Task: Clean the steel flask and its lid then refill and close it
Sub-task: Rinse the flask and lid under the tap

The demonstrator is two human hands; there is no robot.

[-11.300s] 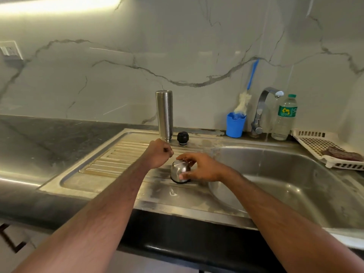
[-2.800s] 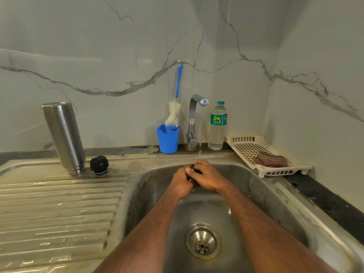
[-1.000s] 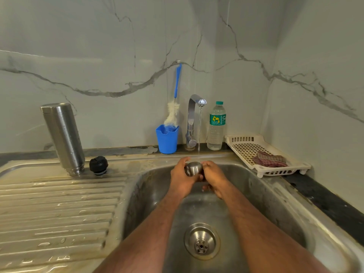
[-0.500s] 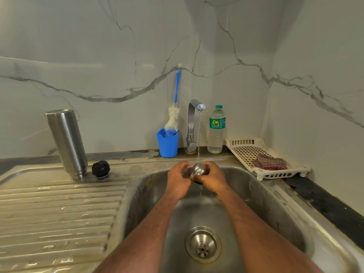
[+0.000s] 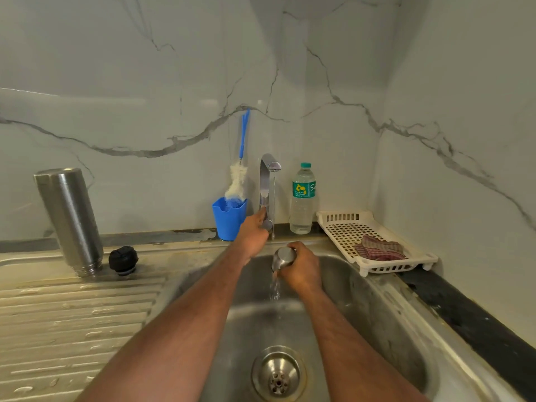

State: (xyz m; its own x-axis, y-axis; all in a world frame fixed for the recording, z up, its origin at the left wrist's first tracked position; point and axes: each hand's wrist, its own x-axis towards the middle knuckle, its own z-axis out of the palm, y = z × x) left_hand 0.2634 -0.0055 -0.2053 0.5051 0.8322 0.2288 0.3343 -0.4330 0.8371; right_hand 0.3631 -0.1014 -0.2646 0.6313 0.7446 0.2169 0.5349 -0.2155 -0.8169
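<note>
One part only is being rinsed: the cap [image 5: 283,256], clamped in the right hand [image 5: 301,268] under the tap [image 5: 268,181], whose base the left hand [image 5: 255,230] grips. Flask [image 5: 69,219] and stopper [image 5: 123,260] wait unwashed on the drainboard [image 5: 72,320]; refilling remains.

Flask [image 5: 69,219]: brushed silver steel. Stopper [image 5: 123,260]: black. Cup [image 5: 283,257]: shiny silver. Holder [image 5: 229,217]: bright blue. Brush [image 5: 240,166]: blue handle, white bristles. Bottle [image 5: 302,198]: clear, green cap, green label with yellow mark. Tray [image 5: 342,224]: cream, perforated grid. Cloth [image 5: 378,250]: maroon and pale check. Wall [image 5: 145,82]: white marble, grey veins. Table [image 5: 475,320]: black. Sink [image 5: 377,309]: dull steel, streaked.
</note>
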